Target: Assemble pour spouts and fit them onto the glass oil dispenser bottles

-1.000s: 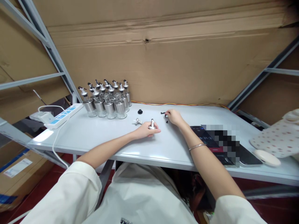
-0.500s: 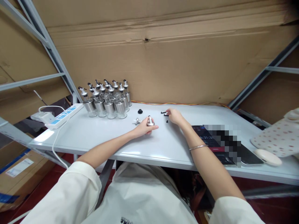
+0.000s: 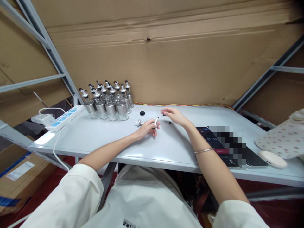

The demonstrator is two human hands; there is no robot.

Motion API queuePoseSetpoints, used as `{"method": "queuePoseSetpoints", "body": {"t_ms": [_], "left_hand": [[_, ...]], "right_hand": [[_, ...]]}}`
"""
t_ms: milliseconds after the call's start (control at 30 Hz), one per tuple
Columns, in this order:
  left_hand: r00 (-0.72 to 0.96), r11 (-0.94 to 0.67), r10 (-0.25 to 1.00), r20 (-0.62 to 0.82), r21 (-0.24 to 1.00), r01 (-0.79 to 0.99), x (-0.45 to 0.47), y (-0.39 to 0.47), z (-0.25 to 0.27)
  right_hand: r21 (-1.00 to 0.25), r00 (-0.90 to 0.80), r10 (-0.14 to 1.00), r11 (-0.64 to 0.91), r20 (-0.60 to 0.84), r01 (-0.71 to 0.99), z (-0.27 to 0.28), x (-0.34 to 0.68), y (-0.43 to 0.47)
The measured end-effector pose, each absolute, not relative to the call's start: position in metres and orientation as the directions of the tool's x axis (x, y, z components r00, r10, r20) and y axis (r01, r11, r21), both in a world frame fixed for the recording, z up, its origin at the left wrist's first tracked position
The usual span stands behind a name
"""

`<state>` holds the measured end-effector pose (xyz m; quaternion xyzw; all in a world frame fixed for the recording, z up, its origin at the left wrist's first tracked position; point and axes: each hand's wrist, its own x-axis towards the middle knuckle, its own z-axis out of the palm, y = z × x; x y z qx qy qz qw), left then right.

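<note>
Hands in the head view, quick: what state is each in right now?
Left hand: closed, holding a silver pourer top.
Right hand: open above the table, holding nothing that can be seen.

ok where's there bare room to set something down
Bare table: front middle, between left hand and right forearm; back right, behind dark-screened device; front left, between bottles and left forearm. Crowded: back left, and around black cap, loose spout and right hand.

Two hands (image 3: 145, 129) (image 3: 177, 117) mid-frame, two loose spouts (image 3: 140, 122), one black stopper (image 3: 142, 113); and over left, twelve bottles (image 3: 111, 110), ten topped, one power strip (image 3: 65, 117)!
</note>
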<state>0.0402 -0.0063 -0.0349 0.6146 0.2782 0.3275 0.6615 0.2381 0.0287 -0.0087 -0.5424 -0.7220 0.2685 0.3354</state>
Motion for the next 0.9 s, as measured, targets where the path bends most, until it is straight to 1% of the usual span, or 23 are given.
{"method": "queuePoseSetpoints", "body": {"t_ms": [33, 100, 167, 267, 400, 533, 733, 900], "left_hand": [[0.637, 0.047, 0.77, 0.029, 0.994, -0.101, 0.04, -0.006, -0.035], [0.645, 0.062, 0.764, 0.028, 0.991, -0.117, 0.039, -0.006, -0.034], [0.645, 0.06, 0.763, 0.039, 0.99, -0.131, 0.039, -0.006, -0.034], [0.644, 0.053, 0.763, 0.054, 0.988, -0.146, 0.038, -0.007, -0.033], [0.654, 0.046, 0.754, 0.057, 0.989, -0.139, 0.038, -0.006, -0.035], [0.664, 0.024, 0.743, 0.083, 0.988, -0.151, 0.039, -0.005, -0.036], [0.614, -0.054, 0.783, 0.097, 0.995, -0.089, 0.045, -0.01, -0.036], [0.591, -0.082, 0.798, 0.116, 0.993, -0.083, 0.047, -0.011, -0.036]], "right_hand": [[-0.819, -0.259, 0.95, 0.288, 0.178, 0.496, -0.002, 0.236, 0.023], [-0.888, -0.374, 0.916, 0.286, 0.143, 0.36, 0.009, 0.231, 0.011], [-0.908, -0.447, 0.89, 0.26, 0.094, 0.327, 0.017, 0.226, 0.002], [-0.926, -0.501, 0.864, 0.225, 0.046, 0.303, 0.023, 0.222, -0.005], [-0.94, -0.511, 0.86, 0.185, 0.014, 0.285, 0.023, 0.22, -0.007], [-0.952, -0.488, 0.872, 0.168, 0.023, 0.255, 0.02, 0.219, -0.006], [-0.951, -0.44, 0.896, 0.184, 0.059, 0.247, 0.016, 0.216, -0.004], [-0.955, -0.424, 0.903, 0.179, 0.065, 0.236, 0.015, 0.215, -0.003]]}}
